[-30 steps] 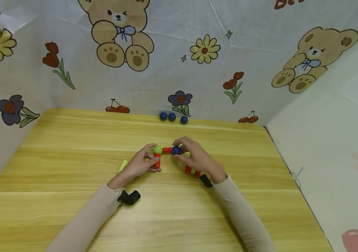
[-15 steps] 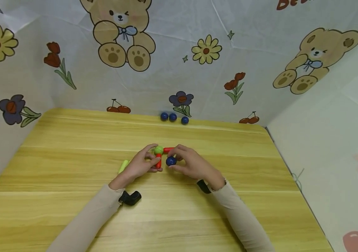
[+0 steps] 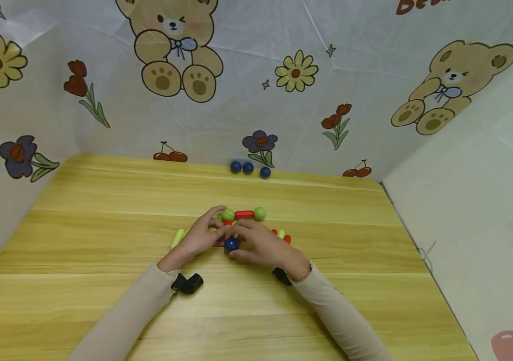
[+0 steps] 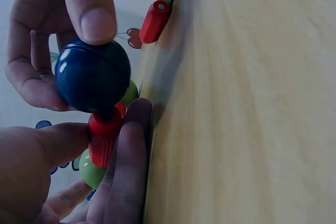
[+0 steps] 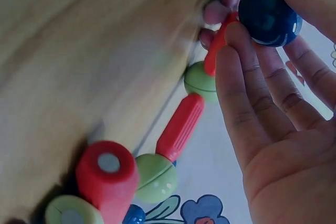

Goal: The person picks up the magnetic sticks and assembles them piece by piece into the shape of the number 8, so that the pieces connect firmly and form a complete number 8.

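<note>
My left hand (image 3: 199, 234) holds a red magnetic rod (image 4: 104, 139) between thumb and fingers. A green ball (image 3: 228, 215) joins this rod's far end to a second red rod (image 3: 244, 214), which ends at another green ball (image 3: 259, 213) on the right. Between thumb and fingers, my right hand (image 3: 261, 243) pinches a dark blue ball (image 3: 231, 244). In the left wrist view that ball sits right at the near end of the held rod. The right wrist view shows the chain of rods and green balls stretching away from the hands.
Beside the right hand lie loose red rods (image 3: 287, 239) and a yellow-green rod (image 3: 281, 234). Another yellow-green rod (image 3: 177, 238) lies by the left wrist. Several blue balls (image 3: 248, 168) rest at the back edge of the wooden table (image 3: 148, 190), against the printed cloth.
My right hand has carried the blue ball left and toward the body, from in front of the right green ball to the held rod's near end. My left hand has stayed in place.
</note>
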Tool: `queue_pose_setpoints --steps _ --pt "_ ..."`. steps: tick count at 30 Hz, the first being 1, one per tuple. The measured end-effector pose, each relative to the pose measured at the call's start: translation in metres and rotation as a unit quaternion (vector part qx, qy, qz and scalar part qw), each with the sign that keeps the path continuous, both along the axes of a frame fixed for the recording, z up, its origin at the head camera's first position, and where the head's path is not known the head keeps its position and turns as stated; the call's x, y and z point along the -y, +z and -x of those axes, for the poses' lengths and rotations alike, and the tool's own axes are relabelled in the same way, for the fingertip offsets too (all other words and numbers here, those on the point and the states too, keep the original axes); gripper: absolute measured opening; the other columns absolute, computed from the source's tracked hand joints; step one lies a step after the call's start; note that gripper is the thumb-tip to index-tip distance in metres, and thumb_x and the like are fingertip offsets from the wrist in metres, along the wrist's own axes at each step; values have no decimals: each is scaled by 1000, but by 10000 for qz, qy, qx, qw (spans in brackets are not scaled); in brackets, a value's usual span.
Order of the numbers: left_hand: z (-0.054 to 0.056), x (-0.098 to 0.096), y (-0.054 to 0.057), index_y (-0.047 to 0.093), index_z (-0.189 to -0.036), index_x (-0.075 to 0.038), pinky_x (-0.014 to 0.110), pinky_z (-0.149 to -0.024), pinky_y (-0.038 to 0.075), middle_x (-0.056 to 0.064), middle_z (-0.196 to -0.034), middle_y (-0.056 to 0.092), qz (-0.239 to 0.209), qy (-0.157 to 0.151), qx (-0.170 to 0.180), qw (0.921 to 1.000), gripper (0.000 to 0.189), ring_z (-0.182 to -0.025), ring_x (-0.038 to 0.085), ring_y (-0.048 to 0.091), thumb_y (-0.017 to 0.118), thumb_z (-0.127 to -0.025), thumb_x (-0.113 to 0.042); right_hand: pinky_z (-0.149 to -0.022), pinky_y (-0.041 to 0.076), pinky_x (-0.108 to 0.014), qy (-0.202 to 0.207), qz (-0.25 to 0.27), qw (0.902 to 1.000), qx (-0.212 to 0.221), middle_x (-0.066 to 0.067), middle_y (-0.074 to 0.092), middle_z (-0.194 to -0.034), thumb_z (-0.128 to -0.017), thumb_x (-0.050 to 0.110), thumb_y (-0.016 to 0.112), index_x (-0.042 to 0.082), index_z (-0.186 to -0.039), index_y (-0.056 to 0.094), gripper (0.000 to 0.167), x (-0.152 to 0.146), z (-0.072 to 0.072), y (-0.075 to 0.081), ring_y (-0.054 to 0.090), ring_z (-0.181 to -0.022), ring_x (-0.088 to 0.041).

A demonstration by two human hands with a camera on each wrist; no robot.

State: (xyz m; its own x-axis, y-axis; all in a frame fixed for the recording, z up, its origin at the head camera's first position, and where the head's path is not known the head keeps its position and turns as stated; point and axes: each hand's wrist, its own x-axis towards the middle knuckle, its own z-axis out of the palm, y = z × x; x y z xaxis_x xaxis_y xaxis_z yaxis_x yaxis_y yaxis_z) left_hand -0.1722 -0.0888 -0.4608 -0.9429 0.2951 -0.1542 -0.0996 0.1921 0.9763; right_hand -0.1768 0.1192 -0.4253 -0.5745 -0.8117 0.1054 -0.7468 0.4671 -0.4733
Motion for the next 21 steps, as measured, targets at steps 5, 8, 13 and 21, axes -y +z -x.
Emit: queue_pose_setpoints --steps 5,8,13,21 --pt "-1 -1 1 33 -154 -9 32 -73 60 16 -102 65 80 24 -26 10000 60 -77 13 68 61 -101 -13 -99 49 -30 5 -157 9999 -57 3 61 -123 -93 26 74 16 -123 64 34 1 -2 -1 58 -115 -11" --pt "-1 -1 2 33 -154 -10 32 -73 60 16 -104 65 73 32 -3 10000 60 -77 13 68 61 -101 -13 -98 49 -29 7 -133 9998 -121 3 61 -122 -93 26 74 15 -123 63 34 2 -3 0 58 -114 -10" --pt "0 -1 2 33 -155 -11 32 -74 59 17 -105 66 168 68 -39 9998 60 -77 13 68 60 -101 -13 -96 50 -28 41 -120 9994 -321 2 59 -120 -93 26 74 14 -121 63 33 4 -4 -1 58 -108 -10" --pt "-1 -2 2 33 -155 -10 31 -73 58 16 -103 67 237 107 -5 9997 60 -78 13 67 60 -101 -11 -93 50 -25 15 -233 9985 -485 2 59 -118 -93 27 74 14 -121 63 33 4 -5 -4 58 -103 -8"
